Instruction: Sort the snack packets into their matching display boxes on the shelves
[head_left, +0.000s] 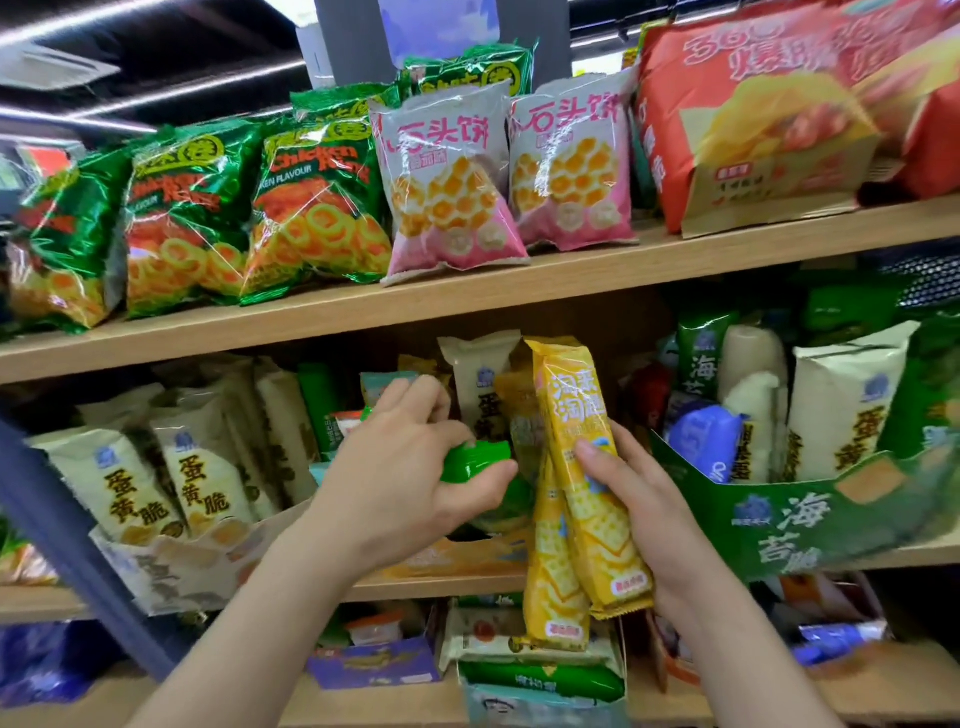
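Observation:
My left hand (410, 467) grips the end of a green snack packet (475, 460) in front of the middle shelf. Beside it, my right hand (639, 499) holds two long yellow cracker packets (582, 478) upright, thumb across the front one. Behind them stands an orange-yellow display box (457, 558) with mixed packets. On the left, a cream display box (176, 566) is filled with cream egg-yolk packets (202, 467). A green seaweed display box (800, 525) on the right contains cream, green and blue packets.
The wooden upper shelf (519, 291) carries green chicken-ring bags (311, 202), pink biscuit bags (447, 176) and a red chip box (753, 119). The bottom shelf has more boxes of mixed snacks (540, 670). A dark slanted post (67, 535) crosses the left side.

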